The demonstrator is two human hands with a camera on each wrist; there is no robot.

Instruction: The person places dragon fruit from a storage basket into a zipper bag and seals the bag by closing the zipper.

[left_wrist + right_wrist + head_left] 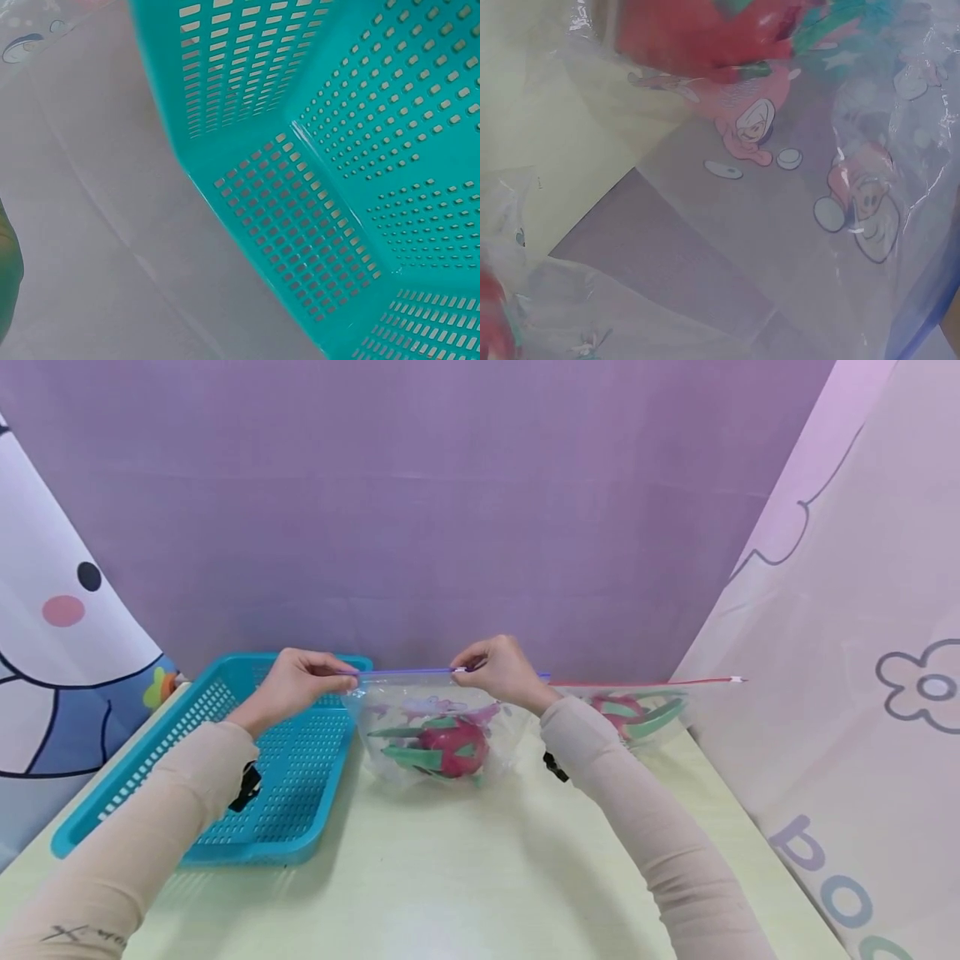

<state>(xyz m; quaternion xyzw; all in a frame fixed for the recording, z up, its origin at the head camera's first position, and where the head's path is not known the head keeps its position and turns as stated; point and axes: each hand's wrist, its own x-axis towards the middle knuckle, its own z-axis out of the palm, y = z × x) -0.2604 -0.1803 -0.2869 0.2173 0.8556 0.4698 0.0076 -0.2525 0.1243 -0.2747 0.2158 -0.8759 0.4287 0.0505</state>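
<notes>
A clear slider zip bag [386, 706] with cartoon prints hangs upright just above the table. Inside it lies a red dragon fruit [456, 750] with green leafy scales. My left hand [303, 681] pinches the left end of the bag's blue zip strip [405, 673]. About midway along that strip, my right hand [498, 670] pinches the white slider [459, 670] between thumb and finger. The right wrist view shows the printed film close up, with the dragon fruit [705, 37] blurred behind it. Neither wrist view clearly shows the fingers.
A turquoise perforated basket [288, 777] stands on the table [442, 860] beneath my left arm; its wall [292, 225] fills much of the left wrist view. Right of my right hand is a second bag [667, 714] with a red zip, holding another dragon fruit [618, 710].
</notes>
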